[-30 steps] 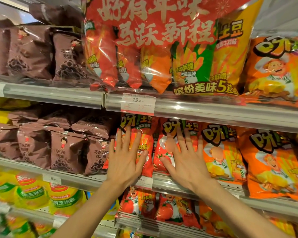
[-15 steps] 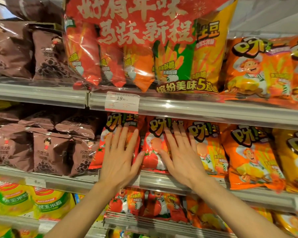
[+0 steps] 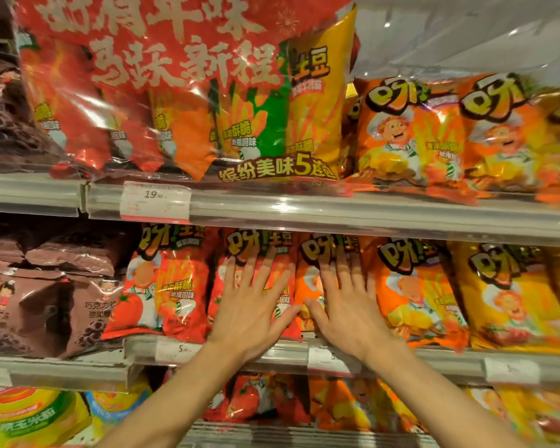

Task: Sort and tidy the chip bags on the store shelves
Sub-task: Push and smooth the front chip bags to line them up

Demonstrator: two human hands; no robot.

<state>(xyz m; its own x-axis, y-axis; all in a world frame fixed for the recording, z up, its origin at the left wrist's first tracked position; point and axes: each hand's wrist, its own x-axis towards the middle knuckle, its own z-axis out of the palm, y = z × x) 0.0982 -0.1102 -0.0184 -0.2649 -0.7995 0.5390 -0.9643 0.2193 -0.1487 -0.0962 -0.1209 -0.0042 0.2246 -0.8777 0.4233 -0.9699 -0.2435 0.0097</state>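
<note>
Store shelves (image 3: pixel 369 218) filled with snack bags stand before us. On the top shelf sits a big red multipack (image 3: pixel 162 92); brown bags (image 3: pixel 39 305) lie at the left of the middle shelf. We press our left hand (image 3: pixel 251 313), fingers straight and spread, flat on a red chip bag (image 3: pixel 240 247), and our right hand (image 3: pixel 353 310) the same way on the orange chip bag (image 3: pixel 307 286) just beside it.

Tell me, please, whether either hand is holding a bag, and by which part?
Neither holds one: the left hand and right hand lie flat, fingers straight, against the fronts of the bags.
</note>
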